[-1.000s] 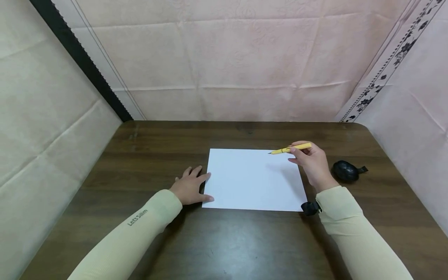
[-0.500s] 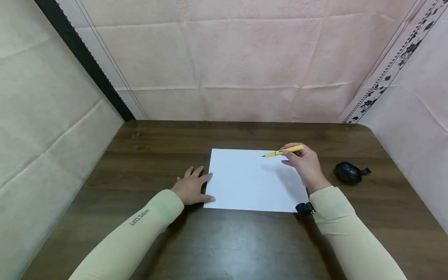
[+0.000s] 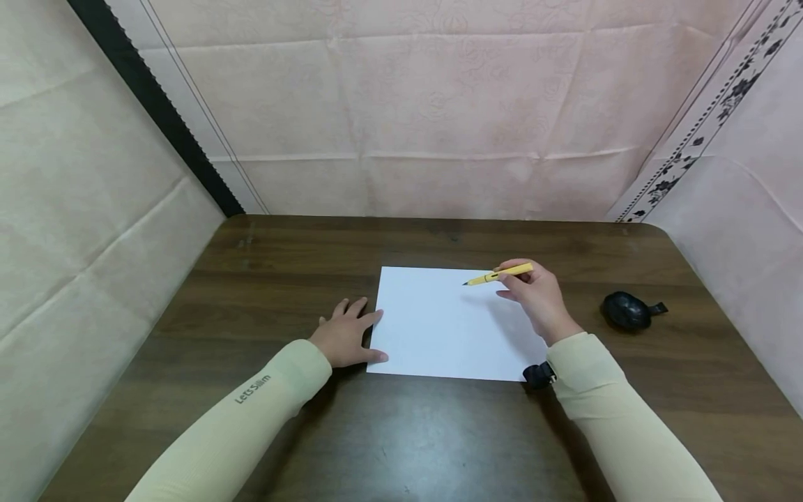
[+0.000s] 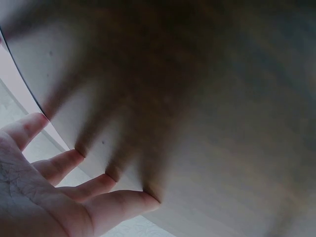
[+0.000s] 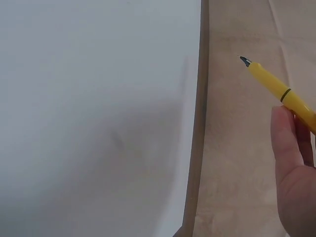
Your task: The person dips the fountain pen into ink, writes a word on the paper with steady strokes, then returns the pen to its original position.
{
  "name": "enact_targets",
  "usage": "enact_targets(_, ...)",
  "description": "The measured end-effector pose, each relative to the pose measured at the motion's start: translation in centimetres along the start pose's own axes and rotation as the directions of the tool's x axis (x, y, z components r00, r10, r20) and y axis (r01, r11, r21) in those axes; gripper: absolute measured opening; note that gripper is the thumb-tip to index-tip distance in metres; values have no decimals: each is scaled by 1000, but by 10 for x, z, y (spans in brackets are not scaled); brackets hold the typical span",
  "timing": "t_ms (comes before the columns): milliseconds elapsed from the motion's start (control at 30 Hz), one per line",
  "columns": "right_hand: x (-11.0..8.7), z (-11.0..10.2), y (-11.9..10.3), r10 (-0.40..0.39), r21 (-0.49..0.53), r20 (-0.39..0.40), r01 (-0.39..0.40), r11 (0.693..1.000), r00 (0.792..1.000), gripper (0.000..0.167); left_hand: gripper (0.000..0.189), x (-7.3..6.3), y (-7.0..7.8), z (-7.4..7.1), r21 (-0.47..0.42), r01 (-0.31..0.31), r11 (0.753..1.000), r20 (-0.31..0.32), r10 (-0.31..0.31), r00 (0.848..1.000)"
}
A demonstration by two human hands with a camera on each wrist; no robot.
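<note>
A plain white sheet of paper (image 3: pixel 433 328) lies on the brown wooden table. My left hand (image 3: pixel 345 338) rests at its left edge, fingers spread, thumb and index fingertip on the sheet. In the left wrist view the fingertips of that hand (image 4: pixel 64 182) touch the surface. Over the upper right part of the paper, my right hand (image 3: pixel 538 296) pinches a yellow fountain pen (image 3: pixel 483 279) between thumb and fingers. The pen (image 5: pixel 271 81) is uncapped, its dark nib pointing left and held apart from the paper in the right wrist view. No marks show on the sheet.
A shiny black rounded object with a short tab (image 3: pixel 627 311) sits on the table (image 3: pixel 401 432) to the right of my right hand. Pale cloth (image 3: pixel 439 125) hangs behind and on both sides. A black device (image 3: pixel 537 376) is strapped at my right wrist.
My right hand has moved left and slightly nearer to me over the paper, carrying the pen. My left hand has stayed at the sheet's left edge. The view has shifted slightly.
</note>
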State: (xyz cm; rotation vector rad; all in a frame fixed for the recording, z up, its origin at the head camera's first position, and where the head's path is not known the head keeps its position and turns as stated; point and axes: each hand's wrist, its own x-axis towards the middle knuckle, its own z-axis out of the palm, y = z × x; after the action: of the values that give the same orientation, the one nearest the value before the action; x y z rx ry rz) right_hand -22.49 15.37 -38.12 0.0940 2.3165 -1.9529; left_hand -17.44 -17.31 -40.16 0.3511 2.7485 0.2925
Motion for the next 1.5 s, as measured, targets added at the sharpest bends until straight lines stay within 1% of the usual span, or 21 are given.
enact_targets(267, 0, 5, 2, 17, -14, 34, -16, 1000, 999, 29, 85, 3, -1, 4, -3, 4, 1000, 0, -4, 1000)
enact_targets(433, 1, 9, 3, 22, -30, 37, -21, 999, 999, 28, 85, 3, -3, 6, -4, -3, 1000, -10, 3, 1000)
enact_targets(800, 1, 12, 3, 26, -37, 49, -25, 999, 998, 26, 85, 2, -1, 3, 5, 8, 1000, -5, -8, 1000)
enact_targets(1133, 2, 17, 4, 58, -51, 63, -54, 997, 996, 26, 85, 3, -3, 5, 10, -5, 1000, -13, 5, 1000)
enact_targets(1300, 3, 18, 6, 48, -52, 76, -44, 998, 996, 26, 86, 3, -3, 4, 6, -7, 1000, -14, 7, 1000)
enact_targets(1500, 4, 22, 9, 59, -63, 77, -55, 996, 995, 25, 85, 3, -1, 3, -1, -6, 1000, -11, 6, 1000)
